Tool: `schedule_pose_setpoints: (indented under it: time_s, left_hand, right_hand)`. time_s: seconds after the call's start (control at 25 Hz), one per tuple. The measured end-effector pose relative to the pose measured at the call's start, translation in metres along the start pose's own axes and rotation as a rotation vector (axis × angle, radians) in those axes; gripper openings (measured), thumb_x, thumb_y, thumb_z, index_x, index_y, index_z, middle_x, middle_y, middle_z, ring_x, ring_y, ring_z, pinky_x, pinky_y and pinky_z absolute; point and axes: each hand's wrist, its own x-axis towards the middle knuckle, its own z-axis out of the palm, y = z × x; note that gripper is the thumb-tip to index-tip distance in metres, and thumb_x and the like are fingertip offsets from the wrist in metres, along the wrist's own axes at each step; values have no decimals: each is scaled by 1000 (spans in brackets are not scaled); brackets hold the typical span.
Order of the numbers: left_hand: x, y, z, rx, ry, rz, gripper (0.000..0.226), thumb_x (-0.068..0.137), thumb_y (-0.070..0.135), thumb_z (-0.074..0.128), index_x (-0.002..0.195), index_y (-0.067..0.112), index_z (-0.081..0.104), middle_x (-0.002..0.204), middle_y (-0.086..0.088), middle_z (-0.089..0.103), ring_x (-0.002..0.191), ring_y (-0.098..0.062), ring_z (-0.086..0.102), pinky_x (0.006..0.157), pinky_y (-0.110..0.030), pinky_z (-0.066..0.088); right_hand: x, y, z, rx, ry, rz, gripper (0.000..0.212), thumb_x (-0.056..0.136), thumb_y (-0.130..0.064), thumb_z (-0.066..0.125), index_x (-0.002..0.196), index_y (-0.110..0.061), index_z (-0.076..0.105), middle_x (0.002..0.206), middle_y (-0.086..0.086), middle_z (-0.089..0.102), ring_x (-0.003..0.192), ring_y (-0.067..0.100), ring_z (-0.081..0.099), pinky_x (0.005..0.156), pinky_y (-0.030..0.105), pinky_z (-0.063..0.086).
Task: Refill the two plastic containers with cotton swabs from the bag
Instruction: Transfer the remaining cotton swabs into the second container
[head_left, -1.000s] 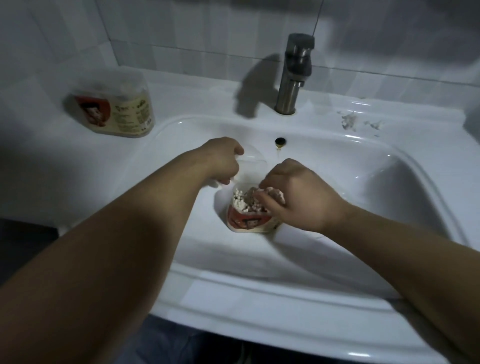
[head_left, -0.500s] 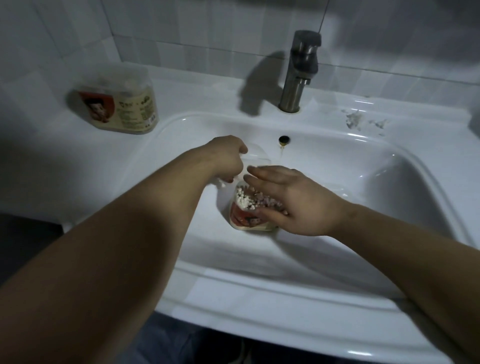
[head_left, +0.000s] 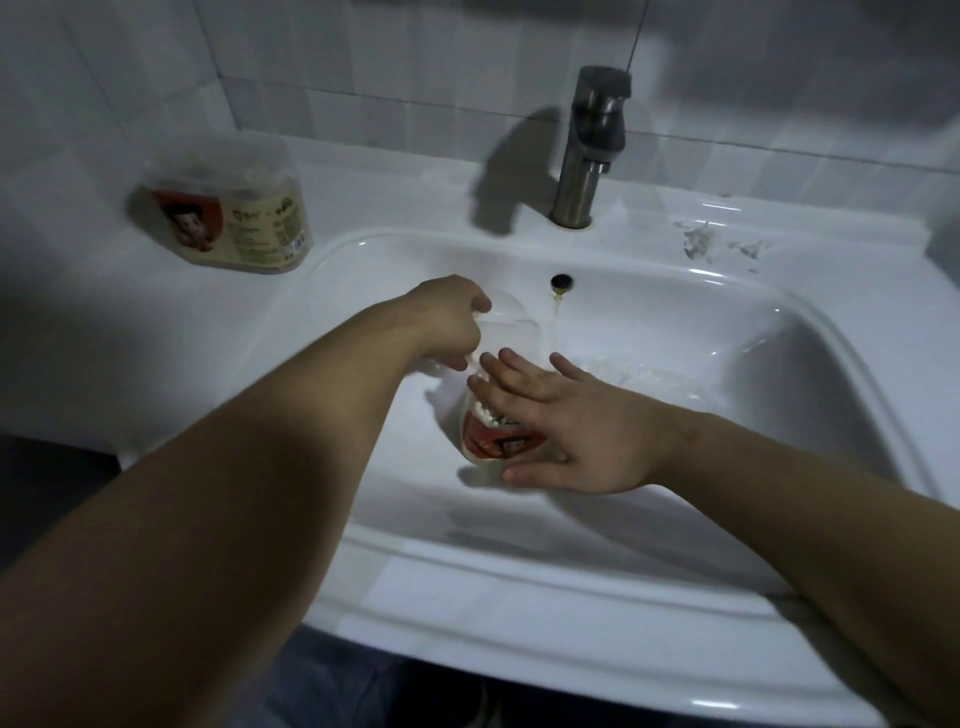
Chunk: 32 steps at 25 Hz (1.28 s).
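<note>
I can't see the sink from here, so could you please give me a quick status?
Left hand grips lid. Right hand flat over swabs in sink container. Second container on counter; bag clear, nothing blocking.

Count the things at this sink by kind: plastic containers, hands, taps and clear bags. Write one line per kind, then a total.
Containers: 2, the container on the counter and the container in the basin
Hands: 2, the left hand and the right hand
Taps: 1, the tap
Bags: 1, the clear bag
Total: 6
</note>
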Motion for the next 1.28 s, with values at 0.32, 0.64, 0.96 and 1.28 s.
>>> schedule_pose_setpoints:
  time_s: [0.32,0.64,0.96,1.28]
  left_hand:
    - [2,-2,2,-100,-3,-12,74,82,-10,72,147,20,51,143,-8,57,117,-27,64,95,-42,59]
    - [-7,4,-2,-248,7,-41,65,90,-9,59,147,21,48,147,-7,48,91,-22,69,82,-45,64]
    - [-27,24,-16,-516,-75,-48,27,98,40,64,110,17,71,116,-4,67,103,-20,66,80,-44,64]
    - [-31,15,-15,-143,-273,-64,46,85,15,80,125,31,64,126,-2,61,111,-17,60,85,-43,63]
  right_hand:
    - [-5,6,-5,39,-47,206,113,84,-83,34,156,-19,-24,163,-2,-31,150,12,-27,124,52,-8]
    - [-5,27,-12,408,403,363,77,95,-65,43,157,-20,29,161,6,32,146,24,35,118,38,32]
    - [-22,43,-26,984,356,680,71,98,-72,22,131,-21,60,99,4,75,83,23,75,85,44,59]
    - [-28,42,-28,980,169,628,31,94,-37,68,98,-7,75,87,4,79,85,23,77,82,43,61]
